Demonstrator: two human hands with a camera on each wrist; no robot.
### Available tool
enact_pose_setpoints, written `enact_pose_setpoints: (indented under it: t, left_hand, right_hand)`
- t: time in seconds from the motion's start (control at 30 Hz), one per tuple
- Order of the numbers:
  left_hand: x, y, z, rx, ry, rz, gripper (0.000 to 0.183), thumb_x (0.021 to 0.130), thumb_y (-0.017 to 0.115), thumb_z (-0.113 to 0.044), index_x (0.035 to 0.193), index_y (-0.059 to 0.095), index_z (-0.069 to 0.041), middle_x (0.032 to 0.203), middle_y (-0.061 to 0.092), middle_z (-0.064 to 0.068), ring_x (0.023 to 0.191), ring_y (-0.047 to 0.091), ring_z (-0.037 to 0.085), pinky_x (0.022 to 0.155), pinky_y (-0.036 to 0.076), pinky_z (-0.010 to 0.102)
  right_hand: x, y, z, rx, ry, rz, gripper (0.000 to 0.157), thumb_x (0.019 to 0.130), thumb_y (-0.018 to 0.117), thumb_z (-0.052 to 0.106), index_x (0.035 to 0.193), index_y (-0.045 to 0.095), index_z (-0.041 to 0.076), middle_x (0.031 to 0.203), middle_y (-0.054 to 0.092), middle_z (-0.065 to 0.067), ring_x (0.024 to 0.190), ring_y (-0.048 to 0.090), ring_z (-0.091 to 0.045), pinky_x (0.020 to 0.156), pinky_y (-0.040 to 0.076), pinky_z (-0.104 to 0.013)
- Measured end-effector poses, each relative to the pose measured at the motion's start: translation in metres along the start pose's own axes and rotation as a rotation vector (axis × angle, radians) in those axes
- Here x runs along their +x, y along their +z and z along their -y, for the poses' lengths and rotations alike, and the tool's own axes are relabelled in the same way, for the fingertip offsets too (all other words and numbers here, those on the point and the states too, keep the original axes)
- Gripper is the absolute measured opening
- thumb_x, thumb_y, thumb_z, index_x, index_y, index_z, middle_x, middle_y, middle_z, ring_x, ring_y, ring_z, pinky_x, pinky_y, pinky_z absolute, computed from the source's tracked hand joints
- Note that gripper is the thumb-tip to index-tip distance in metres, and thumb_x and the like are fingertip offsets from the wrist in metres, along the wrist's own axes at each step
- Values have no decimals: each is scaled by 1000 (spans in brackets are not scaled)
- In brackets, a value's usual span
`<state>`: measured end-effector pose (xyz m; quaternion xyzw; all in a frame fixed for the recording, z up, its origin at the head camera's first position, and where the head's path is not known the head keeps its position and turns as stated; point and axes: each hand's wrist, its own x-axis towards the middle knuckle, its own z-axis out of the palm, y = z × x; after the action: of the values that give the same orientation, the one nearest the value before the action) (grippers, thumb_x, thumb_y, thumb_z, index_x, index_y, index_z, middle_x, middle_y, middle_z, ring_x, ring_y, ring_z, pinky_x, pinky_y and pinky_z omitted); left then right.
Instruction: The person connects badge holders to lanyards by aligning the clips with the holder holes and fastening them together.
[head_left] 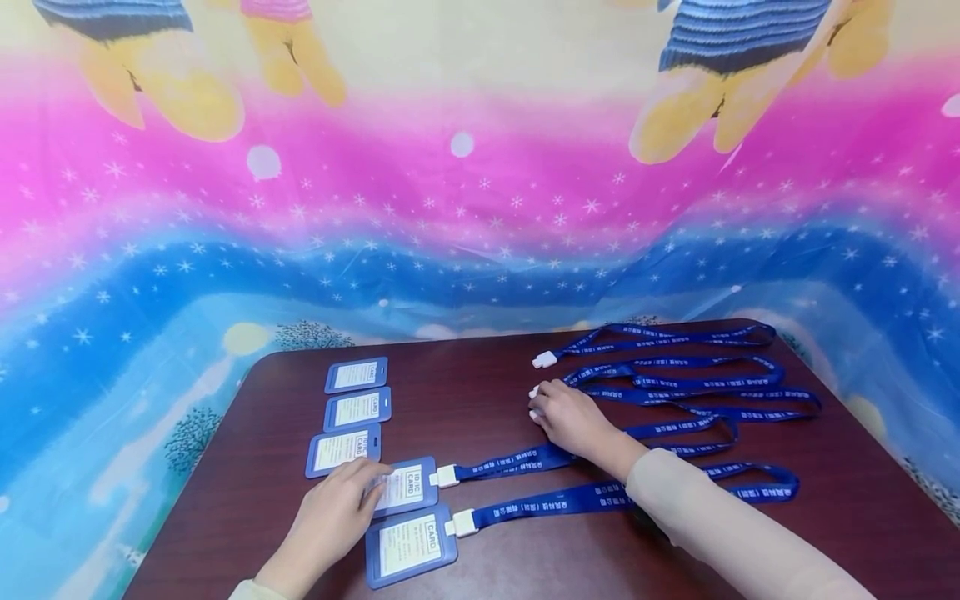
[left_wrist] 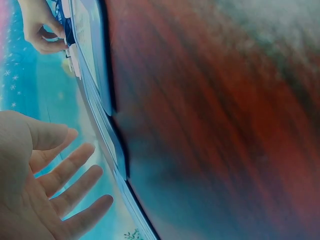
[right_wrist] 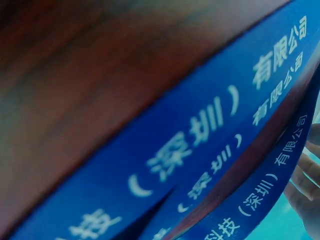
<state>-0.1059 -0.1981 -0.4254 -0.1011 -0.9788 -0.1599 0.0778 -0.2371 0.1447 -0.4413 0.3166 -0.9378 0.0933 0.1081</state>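
Blue card holders with white inserts lie in a column on the table. My left hand (head_left: 333, 508) hovers over them with loosely spread fingers, close to a card holder (head_left: 405, 485) joined to a lanyard (head_left: 517, 463) by a white clip (head_left: 447, 476). In the left wrist view the left hand (left_wrist: 55, 175) holds nothing. Below lies another card holder (head_left: 411, 546), clipped to its own lanyard (head_left: 555, 502). My right hand (head_left: 573, 417) pinches a blue lanyard near its white clip end; its fingers hide part of it. Printed straps (right_wrist: 200, 135) fill the right wrist view.
Three card holders without straps, including the top one (head_left: 357, 375), lie at the left of the dark red table (head_left: 465, 375). A loose lanyard (head_left: 675, 336) with a white clip lies at the back right, other looped straps below it. A patterned curtain (head_left: 450, 200) hangs behind.
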Motion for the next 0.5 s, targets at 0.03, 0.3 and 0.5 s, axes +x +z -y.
enact_pose_setpoints:
  t: [0.03,0.3,0.5]
  left_hand:
    - [0,0,1,0,0,2,19,89,73,-14,109,74,-16,115,69,4,115,62,29,87,54,51]
    - [7,-7,12,14,26,-20,20,89,73,-13,108,74,-16,110,69,0,108,64,25,85,55,49]
    - [19,-16,32,37,62,-17,24,87,75,-11,111,73,-14,113,67,2,110,63,27,88,53,50]
  right_hand:
    - [0,0,0,2,3,3,9,91,74,18,97,75,11,91,61,-1,88,56,-17,81,56,-35]
    - [9,-1,-1,52,32,-23,5,85,79,11,85,75,13,85,59,3,86,58,-17,76,57,-35]
    - [8,-1,0,83,60,-9,4,84,80,14,84,77,13,84,58,4,84,57,-16,77,56,-35]
